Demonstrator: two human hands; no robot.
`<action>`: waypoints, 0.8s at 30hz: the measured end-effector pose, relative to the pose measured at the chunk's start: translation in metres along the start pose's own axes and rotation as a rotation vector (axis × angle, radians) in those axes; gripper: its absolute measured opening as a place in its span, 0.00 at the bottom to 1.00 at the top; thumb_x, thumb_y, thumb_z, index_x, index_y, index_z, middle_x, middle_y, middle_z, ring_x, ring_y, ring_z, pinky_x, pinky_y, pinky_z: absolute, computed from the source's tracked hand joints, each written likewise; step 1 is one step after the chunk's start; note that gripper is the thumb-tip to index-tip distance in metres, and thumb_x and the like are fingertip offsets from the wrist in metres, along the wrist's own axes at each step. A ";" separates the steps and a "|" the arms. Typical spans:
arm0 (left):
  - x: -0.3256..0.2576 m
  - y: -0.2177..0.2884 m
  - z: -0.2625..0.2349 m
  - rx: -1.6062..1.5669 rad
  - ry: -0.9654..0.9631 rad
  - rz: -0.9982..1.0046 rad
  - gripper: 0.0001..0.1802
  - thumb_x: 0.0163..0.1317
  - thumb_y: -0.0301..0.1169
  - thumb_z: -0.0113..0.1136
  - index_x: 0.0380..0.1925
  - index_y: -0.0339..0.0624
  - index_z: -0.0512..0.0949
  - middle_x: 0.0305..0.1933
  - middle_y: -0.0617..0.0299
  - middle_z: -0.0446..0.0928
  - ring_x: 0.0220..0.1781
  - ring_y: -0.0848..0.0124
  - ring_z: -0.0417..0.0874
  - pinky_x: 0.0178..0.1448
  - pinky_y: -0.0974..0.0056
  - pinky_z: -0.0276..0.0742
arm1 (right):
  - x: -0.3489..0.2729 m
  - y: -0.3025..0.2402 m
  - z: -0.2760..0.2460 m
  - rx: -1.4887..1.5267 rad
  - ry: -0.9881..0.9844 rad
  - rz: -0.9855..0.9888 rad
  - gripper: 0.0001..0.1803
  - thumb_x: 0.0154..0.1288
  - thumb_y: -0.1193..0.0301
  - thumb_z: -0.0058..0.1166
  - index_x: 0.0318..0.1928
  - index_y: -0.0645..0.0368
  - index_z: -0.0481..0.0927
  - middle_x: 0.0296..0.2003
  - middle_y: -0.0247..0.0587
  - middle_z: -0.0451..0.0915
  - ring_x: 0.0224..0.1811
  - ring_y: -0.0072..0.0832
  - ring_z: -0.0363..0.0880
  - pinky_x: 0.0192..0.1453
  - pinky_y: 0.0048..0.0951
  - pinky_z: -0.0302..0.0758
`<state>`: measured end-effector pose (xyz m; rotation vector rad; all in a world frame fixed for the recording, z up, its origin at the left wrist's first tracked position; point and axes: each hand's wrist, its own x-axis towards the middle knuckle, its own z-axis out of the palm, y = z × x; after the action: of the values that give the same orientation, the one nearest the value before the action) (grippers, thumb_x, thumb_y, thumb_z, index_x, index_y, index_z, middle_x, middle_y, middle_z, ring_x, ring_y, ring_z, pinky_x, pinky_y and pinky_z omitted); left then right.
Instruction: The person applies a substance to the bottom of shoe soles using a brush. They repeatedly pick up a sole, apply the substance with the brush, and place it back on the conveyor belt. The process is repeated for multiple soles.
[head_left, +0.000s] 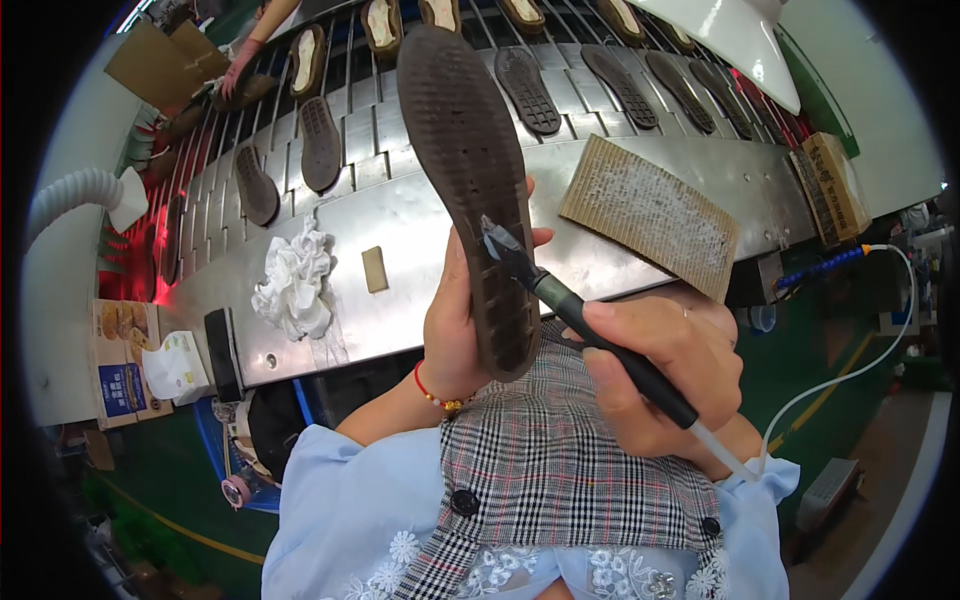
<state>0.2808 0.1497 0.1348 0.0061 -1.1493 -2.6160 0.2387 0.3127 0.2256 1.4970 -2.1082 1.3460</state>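
Observation:
My left hand (457,325) holds a dark brown shoe sole (462,130) upright in front of me, its fingers wrapped behind the narrow lower part. In my right hand (665,370) is a black-handled glue brush (610,345), with a pale tube running from its rear end. The bristles, coated with whitish stuff, touch the face of the sole near its middle. Just beyond my hands, a ribbed cardboard sheet (650,215) with whitish smears lies on the metal table edge (410,225). A small tan block (374,270) and a crumpled white cloth or tissue (298,280) lie to the left.
Several soles (527,90) and shoe uppers (382,25) rest on the slatted conveyor (365,130) ahead. At the far left, another person's gloved hand (238,70) reaches over it. A carton (830,190) stands right, a white hose (900,330) loops down there, and a tissue pack (178,367) sits left.

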 end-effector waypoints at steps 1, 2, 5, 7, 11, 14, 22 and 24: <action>0.002 0.000 0.002 0.007 -0.002 0.051 0.31 0.77 0.50 0.27 0.73 0.45 0.50 0.76 0.56 0.55 0.62 0.66 0.71 0.58 0.64 0.75 | 0.004 -0.004 0.003 -0.043 0.013 -0.043 0.14 0.52 0.80 0.64 0.41 0.68 0.81 0.31 0.47 0.84 0.28 0.34 0.85 0.33 0.27 0.81; 0.003 0.000 0.004 0.014 -0.004 0.102 0.31 0.77 0.50 0.26 0.73 0.45 0.50 0.76 0.56 0.55 0.62 0.66 0.71 0.58 0.64 0.75 | 0.001 -0.001 0.011 -0.017 0.054 -0.096 0.14 0.51 0.80 0.64 0.40 0.69 0.81 0.31 0.47 0.84 0.29 0.35 0.85 0.33 0.27 0.81; 0.007 0.001 0.002 0.040 0.016 0.209 0.33 0.76 0.52 0.27 0.73 0.44 0.50 0.76 0.54 0.54 0.61 0.66 0.72 0.54 0.66 0.77 | -0.006 -0.009 0.019 0.083 0.046 -0.234 0.17 0.51 0.80 0.64 0.43 0.70 0.80 0.32 0.48 0.83 0.29 0.36 0.84 0.33 0.28 0.81; 0.009 0.007 0.000 0.057 -0.005 0.241 0.34 0.76 0.53 0.27 0.73 0.44 0.49 0.76 0.52 0.54 0.59 0.67 0.73 0.52 0.67 0.79 | -0.001 -0.009 0.014 0.098 0.021 -0.203 0.19 0.50 0.80 0.65 0.45 0.70 0.80 0.34 0.52 0.83 0.29 0.36 0.84 0.32 0.28 0.81; 0.014 0.006 0.004 -0.138 0.065 0.368 0.34 0.76 0.53 0.27 0.73 0.44 0.48 0.75 0.51 0.54 0.51 0.69 0.78 0.49 0.68 0.81 | -0.003 -0.007 0.016 0.158 -0.038 -0.149 0.19 0.50 0.80 0.65 0.45 0.70 0.80 0.36 0.54 0.84 0.29 0.37 0.84 0.31 0.29 0.81; 0.016 0.013 0.003 -0.123 -0.001 0.368 0.35 0.75 0.55 0.28 0.73 0.45 0.47 0.73 0.47 0.57 0.50 0.70 0.80 0.42 0.72 0.84 | -0.004 -0.003 0.014 0.208 -0.019 -0.180 0.21 0.50 0.80 0.65 0.46 0.70 0.79 0.35 0.54 0.84 0.29 0.37 0.84 0.30 0.29 0.80; 0.026 0.024 -0.006 -0.237 -0.047 0.417 0.34 0.76 0.53 0.25 0.72 0.43 0.52 0.72 0.47 0.59 0.53 0.66 0.79 0.42 0.68 0.85 | -0.008 0.001 0.018 0.261 -0.001 -0.067 0.17 0.49 0.80 0.64 0.43 0.67 0.82 0.32 0.49 0.84 0.27 0.36 0.84 0.29 0.27 0.79; 0.030 0.029 0.000 -0.322 0.008 0.407 0.35 0.75 0.54 0.25 0.72 0.42 0.53 0.72 0.48 0.60 0.56 0.64 0.78 0.44 0.67 0.85 | -0.010 -0.002 0.018 0.335 -0.066 -0.112 0.16 0.49 0.80 0.64 0.42 0.67 0.83 0.32 0.49 0.84 0.27 0.35 0.84 0.29 0.28 0.79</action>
<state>0.2597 0.1235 0.1588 -0.2554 -0.6314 -2.3929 0.2508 0.3052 0.2103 1.7775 -1.8698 1.6921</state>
